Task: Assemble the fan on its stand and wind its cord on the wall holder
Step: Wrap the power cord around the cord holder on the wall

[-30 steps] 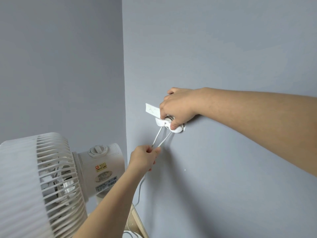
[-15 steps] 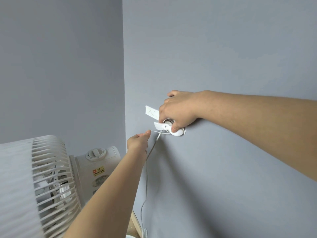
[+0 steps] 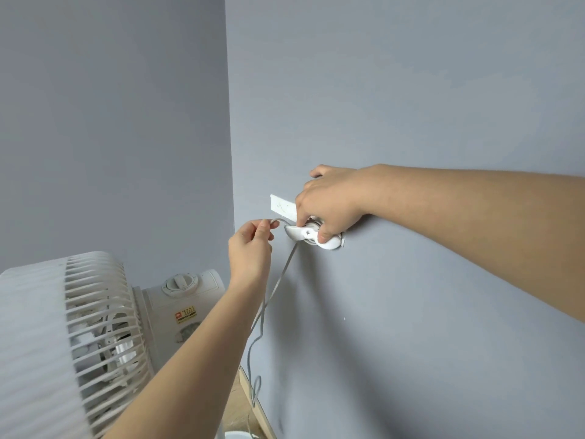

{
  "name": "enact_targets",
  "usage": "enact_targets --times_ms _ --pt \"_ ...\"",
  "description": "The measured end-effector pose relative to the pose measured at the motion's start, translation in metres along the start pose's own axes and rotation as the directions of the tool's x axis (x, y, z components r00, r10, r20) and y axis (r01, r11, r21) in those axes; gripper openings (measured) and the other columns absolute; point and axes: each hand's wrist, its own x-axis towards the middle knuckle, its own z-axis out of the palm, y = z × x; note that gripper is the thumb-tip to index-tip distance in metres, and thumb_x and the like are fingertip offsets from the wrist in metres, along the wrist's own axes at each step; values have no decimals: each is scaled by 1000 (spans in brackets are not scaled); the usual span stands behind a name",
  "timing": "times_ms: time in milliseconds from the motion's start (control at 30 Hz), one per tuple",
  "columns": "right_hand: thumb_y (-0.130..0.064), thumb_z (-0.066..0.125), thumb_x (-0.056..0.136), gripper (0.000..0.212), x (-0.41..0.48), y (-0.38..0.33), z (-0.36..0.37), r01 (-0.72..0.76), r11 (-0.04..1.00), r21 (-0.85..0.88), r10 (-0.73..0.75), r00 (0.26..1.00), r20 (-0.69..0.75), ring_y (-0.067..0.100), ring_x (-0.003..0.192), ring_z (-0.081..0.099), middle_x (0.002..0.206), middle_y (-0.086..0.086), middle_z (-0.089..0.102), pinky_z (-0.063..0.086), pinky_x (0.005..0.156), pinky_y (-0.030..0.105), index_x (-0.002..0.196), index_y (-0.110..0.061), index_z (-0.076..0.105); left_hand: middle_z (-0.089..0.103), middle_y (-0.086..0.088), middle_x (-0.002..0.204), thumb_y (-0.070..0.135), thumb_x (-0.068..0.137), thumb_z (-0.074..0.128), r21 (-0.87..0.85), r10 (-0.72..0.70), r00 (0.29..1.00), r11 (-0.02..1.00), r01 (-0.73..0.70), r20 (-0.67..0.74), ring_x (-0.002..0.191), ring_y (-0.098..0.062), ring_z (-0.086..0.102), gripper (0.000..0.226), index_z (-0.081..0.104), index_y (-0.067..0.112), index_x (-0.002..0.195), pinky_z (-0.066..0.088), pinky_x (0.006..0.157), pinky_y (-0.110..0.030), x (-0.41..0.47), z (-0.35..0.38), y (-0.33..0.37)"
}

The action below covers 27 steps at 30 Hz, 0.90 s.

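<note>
Risen toward mid-frame, left hand (image 3: 250,248) pinches thin grey cord (image 3: 278,280); right hand (image 3: 332,204) grips white plastic wall holder (image 3: 296,232); keep tension while looping.

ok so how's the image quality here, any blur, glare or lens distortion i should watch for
Head view: soft, even light, no glare on the wall; a faint shadow lies below the right forearm; the fan at lower left smears toward the frame edge and bulges with the wide angle; the wall holder reads clearly, the cord slightly soft.
</note>
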Motion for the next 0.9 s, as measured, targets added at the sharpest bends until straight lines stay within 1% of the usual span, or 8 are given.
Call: enact_targets --times_ms 100,167,233,300,367,600,700,900 --pt "-63 52 64 61 -4 -2 -3 -37 999 33 37 999 16 23 124 38 117 -12 57 33 108 48 122 -47 54 47 3 66 13 96 43 49 -25 999 999 23 46 48 -14 37 27 64 12 78 32 50 -24 -9 -10 2" --pt "-56 53 78 55 -7 -5 -6 -30 999 25 31 1000 -8 22 124 41 122 -11 58 27 112 45 131 -41 50 50 1 67 12 94 43 108 -40 996 994 31 79 46 -15 42 24 62 11 79 38 51 -27 -13 -15 1" --pt "-35 49 91 51 -11 -12 -12 -11 997 72 15 999 -47 19 126 44 131 -11 53 22 114 42 141 -40 40 53 -1 68 12 93 43 140 -75 991 988 59 111 47 -15 46 23 61 10 80 47 59 -33 -17 -21 0" --pt "-14 42 90 61 -13 -17 -17 8 990 138 0 998 -58 17 127 44 134 -15 49 23 114 40 141 -48 37 54 -3 65 11 93 43 131 -118 985 986 101 129 48 -16 48 23 61 8 80 53 68 -41 -20 -23 -1" --pt "-5 36 87 68 -12 -19 -19 6 986 166 3 999 -53 17 125 44 129 -16 48 26 112 39 136 -52 41 53 -6 64 9 94 41 103 -149 979 985 135 142 48 -18 49 23 60 5 80 55 72 -43 -23 -24 -1" --pt "-1 35 87 66 -10 -24 -24 7 980 197 -3 1000 -21 14 110 44 120 -15 44 31 106 37 130 -50 47 51 -4 63 11 98 44 39 -42 983 999 35 177 43 -9 49 22 61 5 86 52 69 -41 -30 -24 -2" --pt "-2 40 86 47 -9 -20 -27 15 977 212 -6 999 -42 16 108 51 107 -16 48 38 101 41 107 -42 55 52 -2 64 13 98 46 -25 -5 970 1000 11 242 49 -11 48 22 63 8 84 48 62 -34 -36 -23 0" --pt "-1 44 84 39 -12 -10 -24 40 998 44 -33 989 -141 19 108 52 112 -7 55 37 99 41 96 -34 59 56 -2 68 15 98 48 -64 11 932 998 13 363 52 -14 50 21 63 6 88 47 60 -28 -41 -20 4"
